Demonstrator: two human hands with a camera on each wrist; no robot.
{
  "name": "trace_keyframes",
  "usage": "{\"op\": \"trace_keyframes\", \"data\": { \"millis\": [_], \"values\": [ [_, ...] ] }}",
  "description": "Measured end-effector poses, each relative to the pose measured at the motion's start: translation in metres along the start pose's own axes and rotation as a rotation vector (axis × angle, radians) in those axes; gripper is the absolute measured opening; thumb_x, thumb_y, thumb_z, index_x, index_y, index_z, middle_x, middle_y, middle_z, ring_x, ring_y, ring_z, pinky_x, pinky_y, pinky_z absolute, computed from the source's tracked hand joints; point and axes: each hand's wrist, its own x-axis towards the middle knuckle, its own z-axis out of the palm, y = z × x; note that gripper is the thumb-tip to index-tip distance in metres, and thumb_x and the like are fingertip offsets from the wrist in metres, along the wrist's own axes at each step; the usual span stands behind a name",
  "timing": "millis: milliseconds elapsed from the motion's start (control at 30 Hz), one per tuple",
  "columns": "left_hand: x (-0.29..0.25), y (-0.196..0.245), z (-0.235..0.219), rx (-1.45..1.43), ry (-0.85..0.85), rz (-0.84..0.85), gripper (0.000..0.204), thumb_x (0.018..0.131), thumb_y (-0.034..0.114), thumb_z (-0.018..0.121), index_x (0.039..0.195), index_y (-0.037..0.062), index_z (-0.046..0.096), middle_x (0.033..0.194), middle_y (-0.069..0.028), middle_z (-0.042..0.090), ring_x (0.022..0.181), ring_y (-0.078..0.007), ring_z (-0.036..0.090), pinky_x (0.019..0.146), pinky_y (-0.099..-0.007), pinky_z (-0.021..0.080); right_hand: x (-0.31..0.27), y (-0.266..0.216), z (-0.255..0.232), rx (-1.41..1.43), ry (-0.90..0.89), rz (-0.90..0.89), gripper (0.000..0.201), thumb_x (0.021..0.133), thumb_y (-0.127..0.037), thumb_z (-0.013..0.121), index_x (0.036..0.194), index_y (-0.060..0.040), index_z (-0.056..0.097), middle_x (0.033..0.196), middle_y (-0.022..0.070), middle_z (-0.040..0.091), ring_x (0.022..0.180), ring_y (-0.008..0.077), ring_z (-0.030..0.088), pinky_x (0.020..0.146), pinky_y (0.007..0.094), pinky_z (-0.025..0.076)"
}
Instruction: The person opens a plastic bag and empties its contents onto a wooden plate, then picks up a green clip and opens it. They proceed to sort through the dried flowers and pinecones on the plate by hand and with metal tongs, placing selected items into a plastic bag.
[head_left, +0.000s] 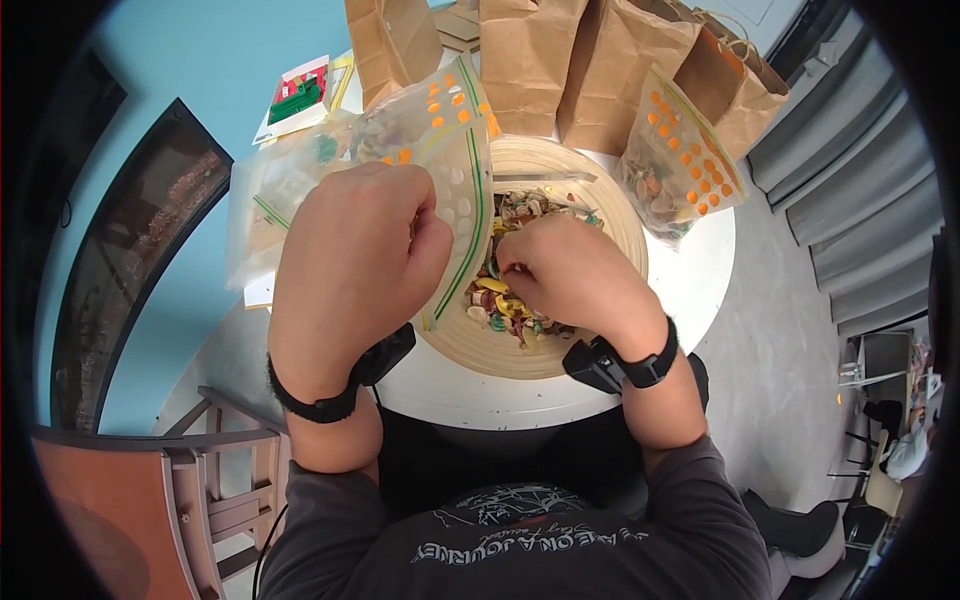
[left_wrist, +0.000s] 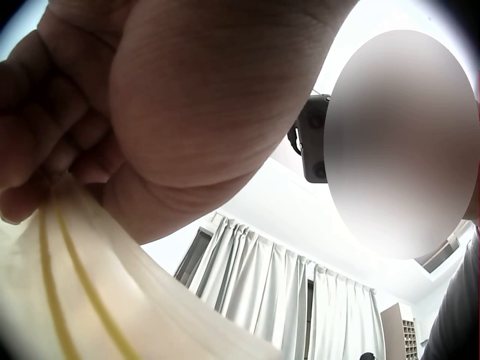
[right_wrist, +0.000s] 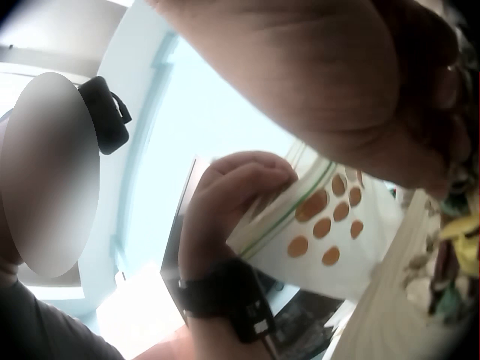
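My left hand (head_left: 360, 260) grips the upper edge of a clear zip bag (head_left: 466, 215) with a green seal line and orange dots. In the left wrist view, its curled fingers pinch the bag's plastic (left_wrist: 97, 277), which has two yellow lines. My right hand (head_left: 575, 262) reaches down into a pile of mixed small dried-looking pieces (head_left: 520, 328), brown, cream, green and yellow. The pile lies on a round, pale wooden tray (head_left: 622, 225). The right fingers are curled at the pile, beside a yellow piece (head_left: 490, 286); I cannot tell whether they hold any.
A filled zip bag with orange dots (head_left: 690, 150) stands right of the tray. Brown paper bags (head_left: 530, 70) line the back of the white table (head_left: 700, 260). More plastic bags (head_left: 300, 190) lie at left, near a small box of red and green items (head_left: 300, 95).
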Motion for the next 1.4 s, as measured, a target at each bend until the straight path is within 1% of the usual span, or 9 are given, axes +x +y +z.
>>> {"op": "trace_keyframes", "data": {
  "millis": [367,500,633,733,800,1133,1233,1300,1400],
  "values": [
    [-0.001,0.001,0.007,0.055,-0.013,0.047,0.009,0.079,0.003,0.067,0.078,-0.0017,0.060,0.068,-0.0162,0.060,0.066,-0.0350,0.061,0.062,-0.0442,0.047,-0.006,-0.024,-0.017,0.740,0.862,0.040,0.010,0.091,-0.004,0.077,0.100,0.0002,0.076,0.085,0.0087,0.075,0.068,0.0204,0.069,0.065,0.0291,0.055],
    [-0.001,-0.001,0.008,0.060,-0.004,0.076,0.009,0.079,0.003,0.067,0.078,-0.0018,0.060,0.068,-0.0162,0.060,0.065,-0.0349,0.061,0.061,-0.0437,0.048,0.000,-0.025,-0.013,0.451,0.742,-0.161,0.013,0.089,-0.001,0.075,0.102,-0.0011,0.078,0.090,0.0117,0.077,0.068,0.0232,0.070,0.063,0.0317,0.055],
    [-0.003,-0.002,-0.001,0.043,0.009,0.009,0.007,0.079,0.003,0.067,0.079,-0.0028,0.062,0.067,-0.0161,0.060,0.062,-0.0327,0.061,0.060,-0.0414,0.047,-0.008,-0.024,-0.021,0.483,0.632,0.048,0.009,0.086,-0.002,0.072,0.094,0.0004,0.077,0.082,0.0143,0.074,0.072,0.0305,0.071,0.067,0.0379,0.056],
    [-0.002,-0.004,-0.002,0.020,0.031,-0.021,0.015,0.082,0.009,0.066,0.073,-0.0003,0.058,0.072,-0.0197,0.063,0.073,-0.0421,0.063,0.068,-0.0532,0.049,-0.009,-0.019,-0.021,0.362,0.294,-0.062,0.010,0.084,-0.006,0.072,0.091,0.0006,0.075,0.082,0.0167,0.073,0.074,0.0360,0.072,0.070,0.0432,0.058],
    [-0.001,-0.006,-0.003,0.034,0.027,-0.005,0.007,0.080,0.002,0.066,0.081,-0.0046,0.064,0.067,-0.0157,0.061,0.060,-0.0292,0.060,0.058,-0.0387,0.047,-0.004,-0.017,0.001,0.222,-0.003,-0.136,0.019,0.086,-0.011,0.076,0.101,0.0001,0.078,0.085,0.0176,0.073,0.069,0.0308,0.072,0.068,0.0420,0.057],
    [-0.003,-0.005,-0.001,0.044,0.022,-0.002,0.007,0.079,0.002,0.066,0.079,-0.0041,0.063,0.065,-0.0151,0.059,0.059,-0.0294,0.059,0.058,-0.0383,0.046,-0.001,-0.029,0.013,-0.052,-0.149,-0.005,0.020,0.083,-0.018,0.074,0.098,-0.0061,0.080,0.089,0.0163,0.074,0.088,0.0381,0.073,0.080,0.0488,0.059],
    [-0.003,-0.005,-0.001,0.013,0.014,-0.028,0.017,0.082,0.009,0.066,0.072,-0.0006,0.057,0.071,-0.0205,0.060,0.073,-0.0428,0.061,0.067,-0.0541,0.048,-0.002,-0.027,0.015,-0.039,-0.120,-0.033,0.018,0.083,-0.016,0.073,0.099,-0.0089,0.081,0.090,0.0149,0.075,0.090,0.0372,0.073,0.080,0.0483,0.059],
    [-0.003,-0.005,-0.001,0.049,0.017,-0.018,0.007,0.079,0.002,0.066,0.078,-0.0040,0.062,0.064,-0.0149,0.059,0.058,-0.0286,0.058,0.057,-0.0381,0.046,-0.002,-0.027,0.015,-0.037,-0.115,-0.037,0.019,0.084,-0.014,0.072,0.100,-0.0096,0.081,0.091,0.0141,0.075,0.089,0.0367,0.074,0.079,0.0477,0.059],
    [-0.002,-0.006,0.000,0.036,0.026,-0.006,0.007,0.079,0.002,0.066,0.078,-0.0039,0.062,0.064,-0.0148,0.059,0.058,-0.0283,0.058,0.057,-0.0381,0.046,-0.001,-0.025,0.017,-0.011,-0.054,-0.071,0.019,0.084,-0.010,0.071,0.100,-0.0094,0.081,0.091,0.0136,0.075,0.089,0.0366,0.074,0.080,0.0473,0.059]
  ]
}}
